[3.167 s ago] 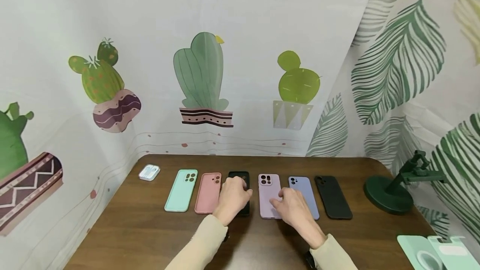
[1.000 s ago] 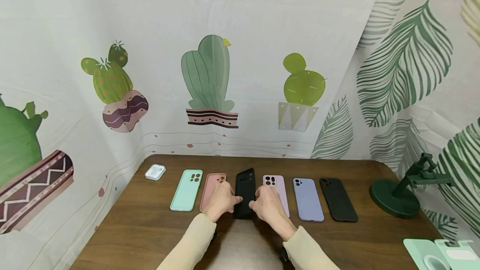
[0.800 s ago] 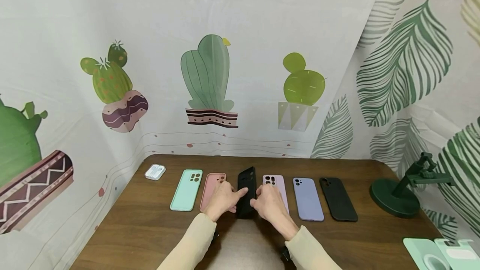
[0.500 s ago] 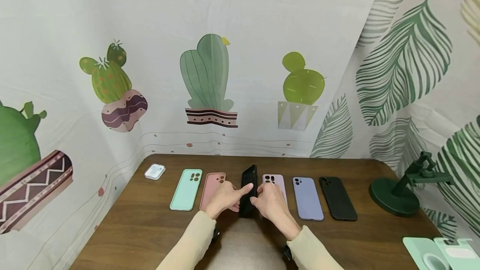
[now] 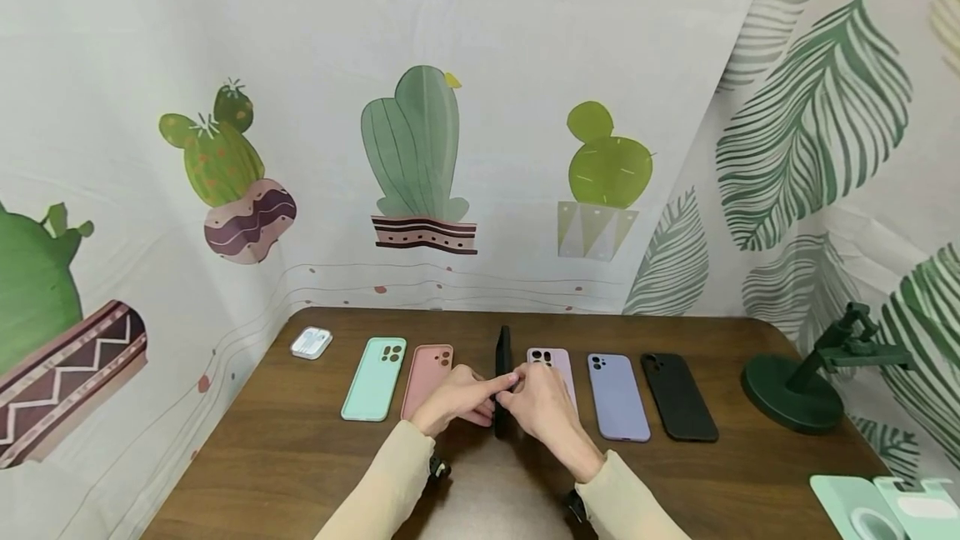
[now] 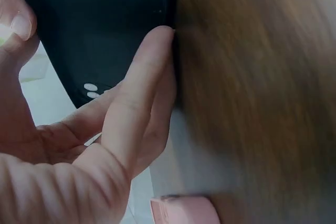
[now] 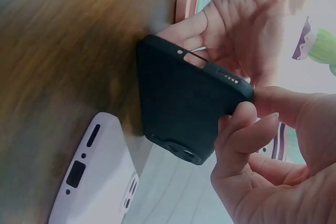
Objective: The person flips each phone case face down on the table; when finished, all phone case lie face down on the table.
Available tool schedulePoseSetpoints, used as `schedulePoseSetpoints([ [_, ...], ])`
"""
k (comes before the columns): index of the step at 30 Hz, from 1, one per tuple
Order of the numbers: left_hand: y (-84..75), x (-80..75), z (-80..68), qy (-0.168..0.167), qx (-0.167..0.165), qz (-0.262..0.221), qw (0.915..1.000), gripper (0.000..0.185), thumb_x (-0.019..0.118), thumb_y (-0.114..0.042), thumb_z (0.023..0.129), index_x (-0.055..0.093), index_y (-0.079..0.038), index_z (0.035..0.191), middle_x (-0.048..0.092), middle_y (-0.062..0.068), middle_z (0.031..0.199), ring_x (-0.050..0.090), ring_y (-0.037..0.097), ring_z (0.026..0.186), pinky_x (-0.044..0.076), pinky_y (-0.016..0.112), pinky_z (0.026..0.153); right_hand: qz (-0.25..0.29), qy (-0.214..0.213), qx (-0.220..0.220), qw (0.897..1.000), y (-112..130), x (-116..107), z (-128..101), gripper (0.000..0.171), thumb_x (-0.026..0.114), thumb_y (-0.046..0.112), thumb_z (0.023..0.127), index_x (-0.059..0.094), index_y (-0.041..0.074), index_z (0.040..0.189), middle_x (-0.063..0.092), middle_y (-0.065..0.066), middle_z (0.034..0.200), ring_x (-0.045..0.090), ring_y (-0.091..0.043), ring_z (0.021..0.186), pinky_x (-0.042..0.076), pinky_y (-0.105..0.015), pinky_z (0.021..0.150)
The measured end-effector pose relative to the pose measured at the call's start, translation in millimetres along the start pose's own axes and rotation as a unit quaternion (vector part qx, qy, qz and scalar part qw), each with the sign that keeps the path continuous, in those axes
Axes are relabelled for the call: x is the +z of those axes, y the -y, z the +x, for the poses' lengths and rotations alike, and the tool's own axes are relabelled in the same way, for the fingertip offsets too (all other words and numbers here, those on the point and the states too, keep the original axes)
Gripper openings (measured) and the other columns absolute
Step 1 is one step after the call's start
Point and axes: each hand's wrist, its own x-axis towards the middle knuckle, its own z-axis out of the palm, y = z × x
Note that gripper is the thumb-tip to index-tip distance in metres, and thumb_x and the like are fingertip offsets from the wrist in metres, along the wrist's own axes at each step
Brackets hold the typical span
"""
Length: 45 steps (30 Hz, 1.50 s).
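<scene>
A black phone case (image 5: 502, 348) stands on its long edge mid-table, between both hands. My left hand (image 5: 461, 398) holds it from the left: fingers lie along the hollow inner side (image 6: 100, 30), thumb reaching over the upper edge. With thumb and curled fingers, my right hand (image 5: 543, 398) pinches the same upper edge; the outer back with its camera cutout (image 7: 181, 150) faces it. Left of the hands lies a pink phone case (image 5: 426, 386). A lilac phone case (image 5: 558, 361) lies on the right, partly hidden by the right hand.
A mint phone case (image 5: 373, 382) and a small white box (image 5: 311, 343) lie farther left. Right of the lilac case are a blue phone case (image 5: 618, 398) and another black phone case (image 5: 678, 398). A dark green stand (image 5: 791, 394) and a mint item (image 5: 847, 498) sit at far right.
The black case, lying flat earlier, has been lifted and turned up onto its long edge. My right hand moved left from the lilac and blue cases to grip it; my left thumb moved to its upper edge.
</scene>
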Motion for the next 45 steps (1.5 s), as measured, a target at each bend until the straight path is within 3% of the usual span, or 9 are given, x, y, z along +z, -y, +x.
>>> schedulePoseSetpoints([
  [6,1.4,-3.4,0.7,0.014,-0.007,-0.026,0.9995,0.055,0.081,-0.049,0.096,0.077,0.005,0.101,0.080,0.019,0.090,0.078,0.018,0.073,0.070,0.039,0.075,0.021,0.024,-0.020,0.999,2,2,-3,0.015,0.082,0.016,0.093,0.080,0.003,0.101,0.069,0.003,0.068,0.059,-0.008,0.059,0.047,-0.024,0.055],
  [12,1.8,-11.7,-3.2,0.008,-0.005,-0.061,0.9981,0.055,0.080,-0.037,0.099,0.071,0.014,0.118,0.079,0.016,0.089,0.079,0.019,0.075,0.070,0.039,0.074,0.051,0.045,-0.065,0.996,1,4,-4,0.016,0.063,0.002,0.103,0.078,-0.001,0.108,0.066,-0.001,0.074,0.055,-0.009,0.062,0.044,-0.023,0.055],
  [18,-0.7,-13.7,-5.7,-0.018,0.014,-0.100,0.9947,0.039,0.084,-0.022,0.096,0.070,0.011,0.113,0.071,0.005,0.077,0.068,0.008,0.058,0.063,0.023,0.058,0.061,0.077,-0.050,0.994,-8,10,-2,0.018,0.060,0.000,0.104,0.077,-0.001,0.099,0.067,-0.004,0.069,0.061,-0.012,0.058,0.049,-0.026,0.054],
  [23,-3.9,-16.3,-9.1,-0.034,0.025,-0.103,0.9938,0.023,0.082,-0.010,0.097,0.072,0.009,0.105,0.065,0.002,0.070,0.063,0.007,0.057,0.060,0.020,0.055,-0.007,0.086,-0.074,0.994,-47,43,18,0.027,0.063,0.006,0.102,0.075,0.008,0.078,0.063,0.002,0.066,0.055,-0.012,0.060,0.045,-0.029,0.054],
  [26,-2.8,-19.2,-10.5,-0.047,0.024,-0.088,0.9947,0.020,0.081,-0.008,0.097,0.073,0.009,0.104,0.063,0.002,0.069,0.062,0.008,0.057,0.060,0.020,0.055,-0.050,0.083,-0.081,0.992,-73,64,30,0.035,0.065,0.011,0.101,0.068,0.016,0.067,0.057,0.007,0.059,0.052,-0.010,0.054,0.043,-0.029,0.050],
  [30,0.3,-22.6,-12.1,-0.067,0.026,-0.058,0.9957,0.019,0.081,-0.007,0.097,0.073,0.009,0.103,0.062,0.002,0.070,0.061,0.010,0.058,0.060,0.021,0.055,-0.064,0.078,-0.081,0.992,-85,75,34,0.039,0.072,0.014,0.098,0.061,0.019,0.061,0.053,0.007,0.055,0.052,-0.010,0.051,0.043,-0.029,0.048],
  [42,3.1,-21.6,-13.4,-0.098,0.012,0.055,0.9936,0.016,0.081,-0.007,0.097,0.071,0.003,0.089,0.064,0.003,0.062,0.062,0.005,0.045,0.052,0.019,0.047,-0.075,0.077,-0.035,0.994,-79,71,32,0.036,0.082,0.019,0.094,0.061,0.017,0.066,0.057,0.002,0.061,0.055,-0.013,0.054,0.045,-0.030,0.051],
  [45,1.9,-18.6,-14.0,-0.110,0.014,0.081,0.9905,0.016,0.081,-0.006,0.096,0.071,0.003,0.089,0.068,0.007,0.065,0.063,0.007,0.046,0.057,0.023,0.048,-0.080,0.076,-0.038,0.993,-79,71,33,0.035,0.084,0.019,0.093,0.062,0.016,0.066,0.058,0.003,0.062,0.056,-0.013,0.055,0.046,-0.030,0.051],
])
